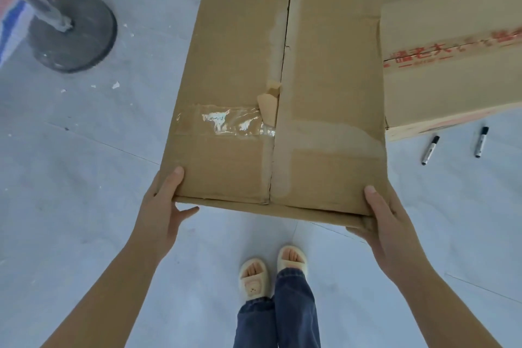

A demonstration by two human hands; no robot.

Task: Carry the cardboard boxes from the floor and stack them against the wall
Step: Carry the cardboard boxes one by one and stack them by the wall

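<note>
Because it is wide, the box is held up off the floor at its two near corners: left hand and right hand wrap thumbs on top, fingers underneath. More boxes wait just beside it.

The cardboard box hides its far end past the top edge.

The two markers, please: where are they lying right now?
In the head view, the markers lie on the floor at right, just below the red-printed box and right of the carried box.
</note>
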